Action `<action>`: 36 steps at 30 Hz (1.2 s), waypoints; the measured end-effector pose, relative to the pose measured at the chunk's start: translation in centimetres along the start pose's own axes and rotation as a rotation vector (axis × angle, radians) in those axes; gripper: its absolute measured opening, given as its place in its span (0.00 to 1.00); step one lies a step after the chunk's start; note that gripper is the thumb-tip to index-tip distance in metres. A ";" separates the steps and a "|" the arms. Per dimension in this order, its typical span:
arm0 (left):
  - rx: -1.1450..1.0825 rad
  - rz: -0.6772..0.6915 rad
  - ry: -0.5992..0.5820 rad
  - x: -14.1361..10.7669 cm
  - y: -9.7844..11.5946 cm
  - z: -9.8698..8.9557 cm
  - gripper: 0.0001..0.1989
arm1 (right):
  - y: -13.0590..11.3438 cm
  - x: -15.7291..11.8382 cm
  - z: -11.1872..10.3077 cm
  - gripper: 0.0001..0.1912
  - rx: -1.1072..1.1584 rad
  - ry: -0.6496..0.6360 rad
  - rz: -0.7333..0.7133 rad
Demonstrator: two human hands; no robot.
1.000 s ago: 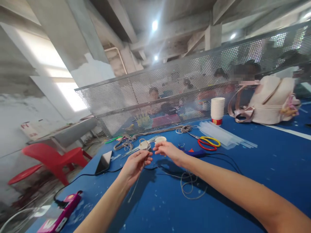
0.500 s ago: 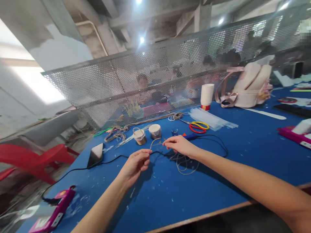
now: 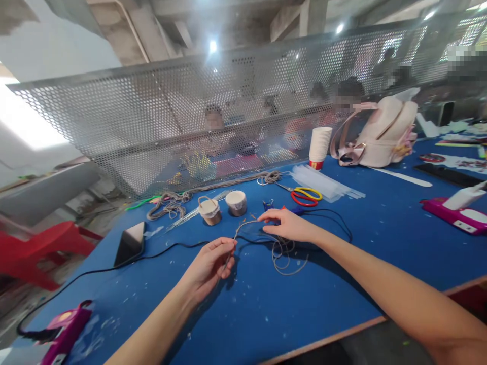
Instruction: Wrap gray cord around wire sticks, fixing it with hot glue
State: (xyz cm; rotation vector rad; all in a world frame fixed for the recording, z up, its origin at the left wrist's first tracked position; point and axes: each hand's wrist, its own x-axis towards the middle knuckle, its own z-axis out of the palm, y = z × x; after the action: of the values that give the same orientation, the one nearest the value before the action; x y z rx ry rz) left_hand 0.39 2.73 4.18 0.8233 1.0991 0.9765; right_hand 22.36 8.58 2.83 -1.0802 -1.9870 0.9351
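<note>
My left hand [image 3: 213, 263] pinches a thin grey-brown cord [image 3: 239, 229] between thumb and forefinger, over the middle of the blue table. From those fingers the cord arches up and right to the fingertips of my right hand [image 3: 291, 225]. My right thumb and forefinger are apart, the forefinger at the cord's far end; whether it touches is hard to tell. A loose coil of cord [image 3: 283, 261] lies just below my right hand. Partly behind that hand is a blue tool [image 3: 299, 210] with a black cable, resembling a glue gun.
Two small tubs [image 3: 236, 204], one with a cord handle, stand beyond my hands. Scissors [image 3: 306, 196], clear plastic strips [image 3: 323, 183], stacked paper cups [image 3: 320, 147] and a backpack [image 3: 388, 134] lie farther back. A phone [image 3: 130, 243] and power strip [image 3: 68, 332] are left. A perforated screen [image 3: 152, 121] borders the table.
My right thumb and forefinger, pinched together near the cord before, have spread apart. The cord arches farther toward my right hand. My left hand keeps its pinch, and the view has shifted slightly right.
</note>
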 end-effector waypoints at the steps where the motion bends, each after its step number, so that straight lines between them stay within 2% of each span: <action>1: -0.006 -0.001 0.009 0.2 -0.1 -0.2 0.07 | 0.1 0.0 -0.6 0.14 -0.032 0.005 -0.013; 3: -0.018 -0.004 0.026 0.7 -0.2 -0.5 0.06 | 0.5 0.0 -2.0 0.15 -0.151 0.057 -0.017; 6: -0.036 -0.011 0.046 1.2 -0.4 -1.2 0.05 | 1.8 0.3 -3.9 0.17 -0.448 0.162 0.039; 9: -0.046 -0.011 0.079 1.4 -0.7 -1.8 0.06 | 3.4 0.3 -4.9 0.19 -0.644 0.122 0.055; 13: -0.052 -0.037 0.092 1.0 -1.1 -2.3 0.06 | 4.9 0.0 -4.2 0.25 -0.739 -0.056 0.023; 18: -0.096 -0.039 0.082 0.5 -1.2 -2.4 0.06 | 6.0 0.1 -3.0 0.26 -0.801 -0.032 0.017; 21: -0.129 -0.038 0.087 0.4 -1.3 -2.4 0.07 | 6.0 0.4 -3.3 0.20 -0.815 0.089 0.064; 23: -0.144 -0.026 0.107 0.4 -1.3 -2.4 0.07 | 5.2 0.4 -3.7 0.17 -0.777 0.260 0.116; 25: -0.149 -0.013 0.122 0.3 -1.3 -2.3 0.08 | 3.7 0.0 -3.6 0.14 -0.583 0.456 0.152; 26: -0.151 -0.009 0.129 0.2 -1.3 -2.3 0.08 | 2.6 -0.4 -3.3 0.11 -0.406 0.527 0.162; 28: -0.152 -0.013 0.135 0.1 -1.3 -2.2 0.08 | 0.3 -1.5 -2.0 0.07 -0.093 0.454 0.157; 30: -0.153 -0.018 0.134 0.0 -1.4 -2.1 0.08 | -1.9 -2.8 -0.1 0.08 0.090 0.245 0.135; 32: -0.148 -0.019 0.131 -0.2 -1.4 -2.0 0.08 | -3.4 -3.9 1.7 0.07 0.097 0.051 0.071; 33: -0.144 -0.018 0.129 -0.2 -1.4 -2.0 0.08 | -3.8 -4.2 2.5 0.06 0.059 -0.001 0.037; 36: -0.136 -0.027 0.126 -0.5 -1.5 -1.9 0.08 | -4.2 -4.6 3.9 0.05 -0.072 -0.048 -0.006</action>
State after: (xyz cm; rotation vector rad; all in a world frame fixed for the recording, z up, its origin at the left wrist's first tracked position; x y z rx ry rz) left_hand -1.22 1.87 2.43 0.6427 1.1352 1.0799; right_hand 19.49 1.85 3.31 -1.0997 -2.0759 0.8998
